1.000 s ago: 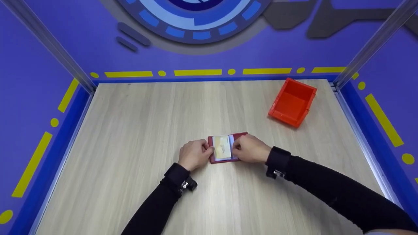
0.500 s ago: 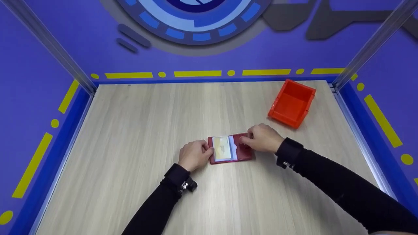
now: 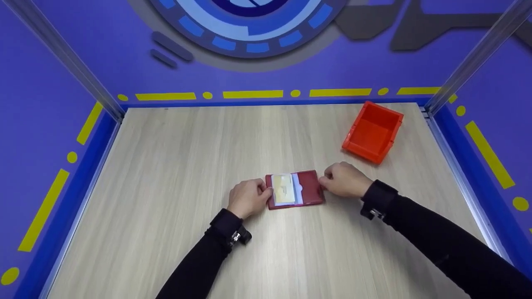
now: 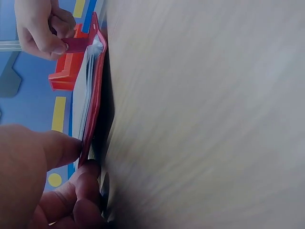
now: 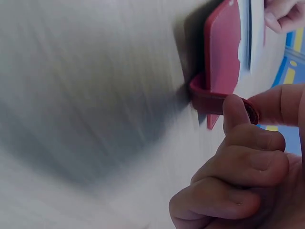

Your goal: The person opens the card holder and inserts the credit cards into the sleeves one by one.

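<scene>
A red card holder point(image 3: 311, 187) lies spread open on the table, with a stack of clear sleeves and a yellowish card point(image 3: 284, 189) on its left half. At its left edge, my left hand point(image 3: 248, 198) pinches the cover between thumb and fingers; the left wrist view shows that edge slightly raised off the tabletop. My right hand point(image 3: 346, 179) is just beyond the opposite edge. In the right wrist view, its thumb and index finger pinch the end of the holder's short red strap point(image 5: 208, 101), which bends up from the cover.
An orange-red plastic bin point(image 3: 370, 137) stands at the back right of the wood-grain table point(image 3: 187, 158). Blue-purple walls point(image 3: 291, 74) with yellow markings close off the back and both sides.
My right hand has moved right, from the sleeves across the right cover to the strap at its edge. The right half is now uncovered. My left hand stays in place.
</scene>
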Demonstrator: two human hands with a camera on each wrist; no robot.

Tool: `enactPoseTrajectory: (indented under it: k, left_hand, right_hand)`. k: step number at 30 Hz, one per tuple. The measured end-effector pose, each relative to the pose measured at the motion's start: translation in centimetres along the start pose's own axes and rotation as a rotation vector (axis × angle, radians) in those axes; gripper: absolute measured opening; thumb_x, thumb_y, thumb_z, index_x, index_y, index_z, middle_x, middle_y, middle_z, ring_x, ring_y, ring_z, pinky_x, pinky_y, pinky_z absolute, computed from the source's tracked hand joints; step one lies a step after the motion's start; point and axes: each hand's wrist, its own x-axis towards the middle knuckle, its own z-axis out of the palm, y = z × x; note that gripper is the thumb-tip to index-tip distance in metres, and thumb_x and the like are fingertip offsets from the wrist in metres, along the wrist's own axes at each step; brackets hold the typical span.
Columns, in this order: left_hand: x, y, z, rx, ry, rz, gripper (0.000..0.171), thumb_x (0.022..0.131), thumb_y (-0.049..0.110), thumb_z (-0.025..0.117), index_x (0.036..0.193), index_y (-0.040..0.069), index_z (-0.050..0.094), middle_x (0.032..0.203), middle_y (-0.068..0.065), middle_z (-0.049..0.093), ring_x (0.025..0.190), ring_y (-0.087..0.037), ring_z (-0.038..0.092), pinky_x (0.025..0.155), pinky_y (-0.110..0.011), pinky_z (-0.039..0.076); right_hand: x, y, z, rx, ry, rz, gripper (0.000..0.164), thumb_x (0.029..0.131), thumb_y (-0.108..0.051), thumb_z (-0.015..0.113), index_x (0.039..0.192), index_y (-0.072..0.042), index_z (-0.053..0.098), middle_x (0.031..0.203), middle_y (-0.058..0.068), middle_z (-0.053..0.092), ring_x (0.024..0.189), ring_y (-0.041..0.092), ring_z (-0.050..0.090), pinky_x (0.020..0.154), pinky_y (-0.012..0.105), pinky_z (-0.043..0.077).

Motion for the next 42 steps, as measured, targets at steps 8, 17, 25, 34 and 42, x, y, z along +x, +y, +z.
enactPoseTrajectory:
  k: [8, 17, 25, 34, 42]
  left_hand:
    - [0.0, 0.0, 0.0, -0.007, 0.017, 0.021, 0.025, 0.102, 0.038, 0.069, 0.082, 0.024, 0.071, 0.069, 0.009, 0.058, 0.069, -0.013, 0.056, 0.067, -0.033, 0.040]
    - [-0.3, 0.0, -0.1, -0.016, 0.025, 0.033, 0.023, 0.102, 0.037, 0.069, 0.084, 0.024, 0.074, 0.070, 0.009, 0.061, 0.068, -0.013, 0.056, 0.068, -0.035, 0.043]
    - [-0.2, -0.1, -0.1, -0.017, 0.015, 0.030, 0.023, 0.102, 0.039, 0.068, 0.084, 0.025, 0.072, 0.069, 0.011, 0.060, 0.067, -0.013, 0.055, 0.069, -0.034, 0.042]
    - [-0.3, -0.1, 0.1, -0.019, 0.030, 0.044, 0.025, 0.103, 0.038, 0.069, 0.081, 0.025, 0.072, 0.065, 0.011, 0.057, 0.062, -0.011, 0.053, 0.064, -0.032, 0.040]
    - [0.0, -0.1, 0.0, -0.010, 0.027, 0.050, 0.025, 0.104, 0.039, 0.069, 0.085, 0.024, 0.075, 0.068, 0.010, 0.061, 0.065, -0.011, 0.055, 0.065, -0.034, 0.042]
  right_hand:
    - [-2.5, 1.5, -2.2, 0.087, 0.035, 0.031, 0.031, 0.106, -0.030, 0.058, 0.090, -0.008, 0.072, 0.072, 0.001, 0.051, 0.072, 0.022, 0.051, 0.066, 0.034, 0.041]
    - [-4.4, 1.0, -5.6, 0.057, 0.069, -0.026, 0.028, 0.107, -0.028, 0.060, 0.087, -0.012, 0.070, 0.068, 0.003, 0.051, 0.066, 0.023, 0.050, 0.065, 0.034, 0.042]
    - [-3.2, -2.7, -4.2, 0.116, 0.069, -0.100, 0.029, 0.108, -0.027, 0.056, 0.087, -0.012, 0.070, 0.074, 0.002, 0.054, 0.071, 0.022, 0.052, 0.065, 0.034, 0.044]
    - [-0.5, -6.6, 0.0, 0.253, 0.076, -0.190, 0.029, 0.105, -0.022, 0.052, 0.083, -0.011, 0.067, 0.072, -0.003, 0.053, 0.066, 0.015, 0.051, 0.065, 0.032, 0.045]
    - [1.3, -7.9, 3.1, 0.307, 0.076, -0.216, 0.030, 0.105, -0.023, 0.054, 0.075, -0.019, 0.057, 0.068, -0.008, 0.046, 0.062, 0.012, 0.046, 0.062, 0.028, 0.039]
